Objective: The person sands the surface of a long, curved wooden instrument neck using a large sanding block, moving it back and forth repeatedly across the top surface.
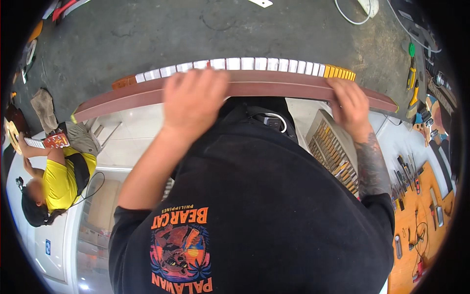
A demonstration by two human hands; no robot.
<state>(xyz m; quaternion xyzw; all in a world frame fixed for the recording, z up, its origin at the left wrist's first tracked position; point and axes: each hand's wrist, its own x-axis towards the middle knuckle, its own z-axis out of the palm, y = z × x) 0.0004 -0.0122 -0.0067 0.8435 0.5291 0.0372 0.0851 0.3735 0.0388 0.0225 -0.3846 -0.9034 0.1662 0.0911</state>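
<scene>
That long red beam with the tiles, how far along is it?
Done: white tiles line most of the beam, with yellow ones at the right end. In hand: left hand and right hand rest on it. What is left cannot be told from here.

Left hand (193, 100) flat on a long reddish-brown board (274, 88) near twelve o'clock, fingers (205, 76) curled over its far edge. Right hand (350, 103) gripping the same board toward two o'clock. Beyond the board, a row of white and yellow tiles (245, 64) against grey floor (147, 34). At nine o'clock, another person in a yellow shirt (61, 181). At four o'clock, an orange table (431, 215) strewn with tools.
</scene>
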